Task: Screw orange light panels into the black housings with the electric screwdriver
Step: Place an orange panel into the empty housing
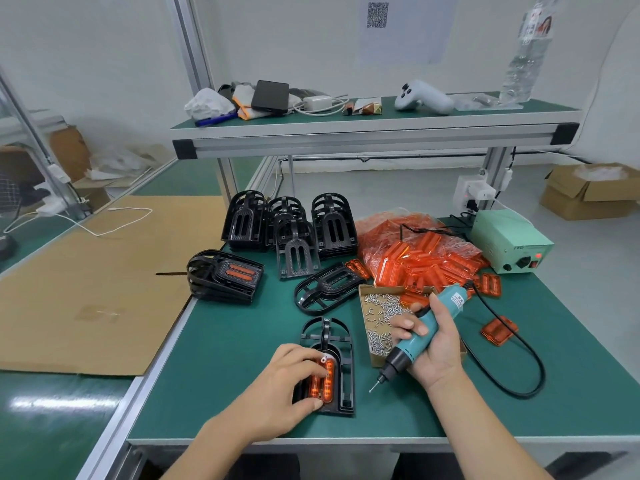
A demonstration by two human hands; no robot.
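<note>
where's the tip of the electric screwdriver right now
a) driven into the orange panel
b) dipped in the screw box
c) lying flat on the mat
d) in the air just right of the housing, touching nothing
d: the right hand grips the electric screwdriver tilted, its bit hanging free beside the black housing, while the left hand holds the orange panel in place.

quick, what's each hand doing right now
Left hand: fingers curled on the orange light panel, pressing it in the black plastic housing.
Right hand: grips the teal electric screwdriver.
</note>
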